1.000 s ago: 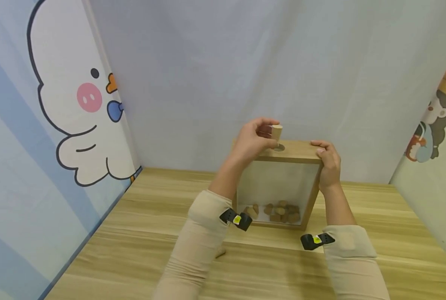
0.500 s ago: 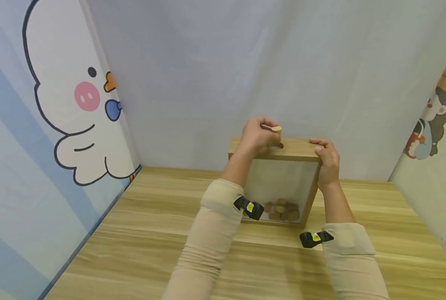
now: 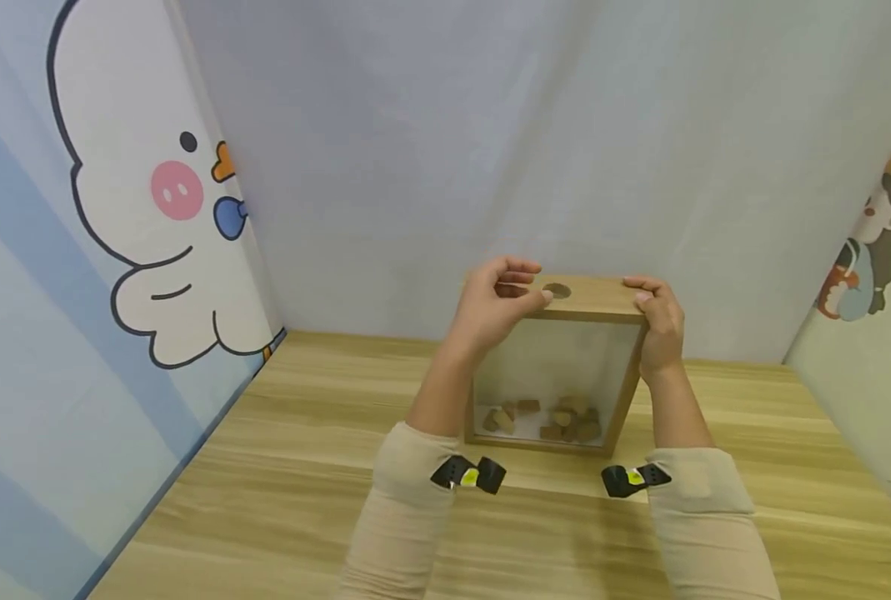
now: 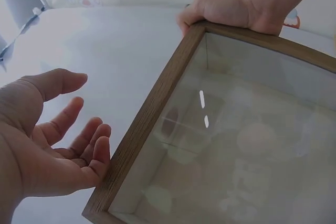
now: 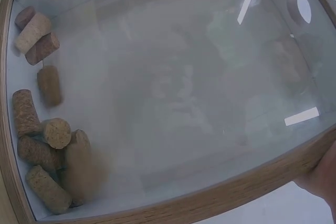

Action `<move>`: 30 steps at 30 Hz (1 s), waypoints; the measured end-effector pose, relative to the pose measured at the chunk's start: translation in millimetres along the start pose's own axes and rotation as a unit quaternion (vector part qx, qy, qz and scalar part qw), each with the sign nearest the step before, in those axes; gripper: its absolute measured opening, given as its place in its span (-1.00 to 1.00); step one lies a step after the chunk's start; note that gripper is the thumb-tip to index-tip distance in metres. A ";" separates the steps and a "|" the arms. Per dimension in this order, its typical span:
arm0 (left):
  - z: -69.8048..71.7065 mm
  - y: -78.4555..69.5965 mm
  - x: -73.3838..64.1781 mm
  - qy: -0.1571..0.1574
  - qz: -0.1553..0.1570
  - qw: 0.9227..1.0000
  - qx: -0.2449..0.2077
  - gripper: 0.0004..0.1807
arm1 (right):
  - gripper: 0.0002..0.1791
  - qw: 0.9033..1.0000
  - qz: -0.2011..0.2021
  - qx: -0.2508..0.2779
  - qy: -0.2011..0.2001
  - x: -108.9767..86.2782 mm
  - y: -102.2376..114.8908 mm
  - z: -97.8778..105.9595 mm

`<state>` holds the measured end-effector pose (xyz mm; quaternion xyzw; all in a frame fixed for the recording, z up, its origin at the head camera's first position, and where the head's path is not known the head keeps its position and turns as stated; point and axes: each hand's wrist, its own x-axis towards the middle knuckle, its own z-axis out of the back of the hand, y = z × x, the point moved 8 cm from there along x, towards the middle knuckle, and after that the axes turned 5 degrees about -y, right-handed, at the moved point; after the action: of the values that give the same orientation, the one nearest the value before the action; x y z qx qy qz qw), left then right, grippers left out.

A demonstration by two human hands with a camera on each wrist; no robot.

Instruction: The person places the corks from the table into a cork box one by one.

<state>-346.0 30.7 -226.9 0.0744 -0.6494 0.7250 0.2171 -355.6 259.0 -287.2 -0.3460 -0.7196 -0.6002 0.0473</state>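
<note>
A shallow wooden box (image 3: 628, 379) with a clear front stands upright on the table, a round hole (image 3: 557, 291) in its top. Corks (image 5: 50, 85) lie inside along the bottom, several in a heap at one end; one cork (image 5: 84, 174) is blurred in the right wrist view. My left hand (image 3: 493, 304) hovers at the top left of the box, thumb tip beside the hole. Its fingers are loosely bent and hold nothing, as the left wrist view also shows. My right hand (image 3: 659, 321) grips the box's top right corner, fingers over the top.
The wood-grain table (image 3: 280, 467) spreads around the box. A pale curtain (image 3: 385, 167) hangs close behind it. Printed cartoon panels stand at both sides, with a white duck (image 3: 137, 183) at left.
My left hand first held a cork upright over the hole, then lowered it in and let go. It has drawn back left, and another cork shows inside. The right hand has stayed.
</note>
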 end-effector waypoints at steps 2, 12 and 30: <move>3.0 2.4 -14.4 0.000 -0.017 1.000 -0.006 -0.67 | -0.70 1.000 0.000 0.001 -0.004 -0.7 0.1 2.0; 18.8 38.9 -67.3 0.009 0.006 1.000 0.020 -0.69 | -0.71 1.000 0.008 0.013 -0.002 1.5 -0.3 1.7; 55.9 95.5 -128.9 0.030 0.077 0.990 0.118 -0.63 | -0.71 1.000 0.005 0.022 0.006 0.9 -0.8 0.2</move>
<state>-279.7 -57.8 -355.9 0.0274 -0.5563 0.8131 0.1694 -356.7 259.5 -287.5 -0.3448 -0.7307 -0.5860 0.0620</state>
